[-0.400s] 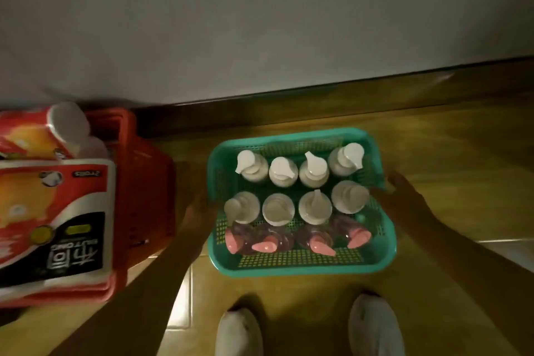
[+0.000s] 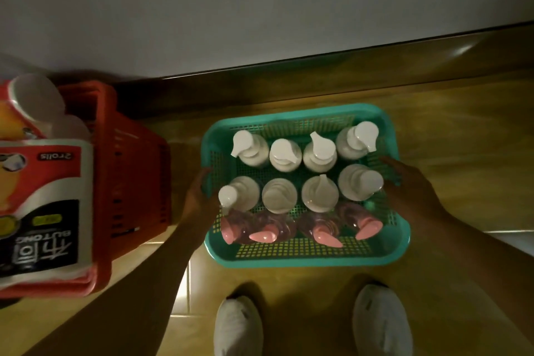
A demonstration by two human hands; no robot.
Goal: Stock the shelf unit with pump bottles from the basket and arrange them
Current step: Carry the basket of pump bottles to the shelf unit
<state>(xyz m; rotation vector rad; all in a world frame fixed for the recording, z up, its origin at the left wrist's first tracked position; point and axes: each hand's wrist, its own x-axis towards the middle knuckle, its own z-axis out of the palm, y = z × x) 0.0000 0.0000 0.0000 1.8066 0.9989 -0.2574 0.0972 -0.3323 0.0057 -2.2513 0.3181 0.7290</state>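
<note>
A teal mesh basket (image 2: 300, 256) sits low over the wooden floor in front of me. It holds several white pump bottles (image 2: 284, 153) standing in two rows, and a near row of clear pink pump bottles (image 2: 264, 235). My left hand (image 2: 199, 196) grips the basket's left rim. On the right rim rests my right hand (image 2: 410, 191), fingers closed over the edge. No shelf unit is in view.
A red plastic basket (image 2: 133, 170) stands at the left with packs of paper rolls (image 2: 43, 205) in it. A pale wall (image 2: 260, 9) with a dark skirting runs behind. My two white shoes (image 2: 238, 326) are at the bottom edge.
The view has barely shifted. Both hands stay on the teal basket's sides, and the bottles keep their places.
</note>
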